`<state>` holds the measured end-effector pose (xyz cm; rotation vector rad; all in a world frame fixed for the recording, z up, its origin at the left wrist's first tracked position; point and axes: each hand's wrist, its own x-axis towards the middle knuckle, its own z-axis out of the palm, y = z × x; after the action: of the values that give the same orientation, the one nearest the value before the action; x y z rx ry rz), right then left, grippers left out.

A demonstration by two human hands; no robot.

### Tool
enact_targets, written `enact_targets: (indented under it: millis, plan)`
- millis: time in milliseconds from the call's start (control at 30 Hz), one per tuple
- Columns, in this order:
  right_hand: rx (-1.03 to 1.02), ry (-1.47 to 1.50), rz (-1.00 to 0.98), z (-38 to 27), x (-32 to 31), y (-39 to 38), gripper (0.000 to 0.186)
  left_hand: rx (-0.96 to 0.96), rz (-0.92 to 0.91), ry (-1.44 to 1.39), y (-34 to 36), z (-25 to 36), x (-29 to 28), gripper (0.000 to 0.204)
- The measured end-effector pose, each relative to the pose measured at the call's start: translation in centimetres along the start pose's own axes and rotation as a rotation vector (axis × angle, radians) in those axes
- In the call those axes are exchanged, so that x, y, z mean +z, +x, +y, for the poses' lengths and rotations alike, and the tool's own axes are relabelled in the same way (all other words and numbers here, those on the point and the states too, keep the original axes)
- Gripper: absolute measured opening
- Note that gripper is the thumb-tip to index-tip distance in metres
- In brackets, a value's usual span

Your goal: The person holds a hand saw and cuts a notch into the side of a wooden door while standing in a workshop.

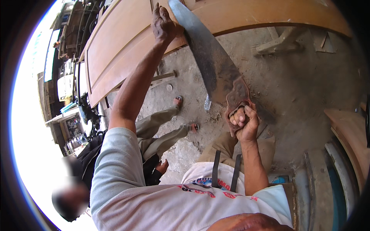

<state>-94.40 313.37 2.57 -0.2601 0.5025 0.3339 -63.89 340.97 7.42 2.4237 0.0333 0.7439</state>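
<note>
Head view: handsaw (216, 57) slants from right of centre up to wooden panel (119, 61).
Right hand (246, 122) wraps its handle (237, 94); left hand (163, 27), on the panel, is beside the upper end, grip unclear.

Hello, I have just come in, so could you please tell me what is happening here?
A person is handling a large saw. The right hand is closed around its brown handle, and the blade reaches up over the edge of a wooden panel. The left hand is at the panel, close beside the blade; it does not grip the saw. Whether the teeth touch the wood cannot be told from here. Another person stands to the left.
</note>
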Motion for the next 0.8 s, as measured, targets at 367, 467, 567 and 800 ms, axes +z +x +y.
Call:
enact_targets:
  millis: [367,467,567,800]
  plan:
    - [0.135,-0.084,-0.092,4.7,2.7,2.0,0.032,-0.34,0.053,-0.103,-2.1,-1.7,-8.9,0.057]
    - [0.158,-0.122,-0.104,6.5,4.5,0.7,0.03,-0.109,0.173,0.349,-1.9,-8.0,-12.2,0.062]
    - [0.222,-0.143,-0.151,5.2,3.8,-1.3,0.026,-0.153,0.132,0.357,-2.3,-9.2,-14.5,0.06]
    - [0.266,-0.144,-0.225,7.8,10.3,4.7,0.018,-0.188,0.104,0.461,-1.2,-11.6,-17.4,0.062]
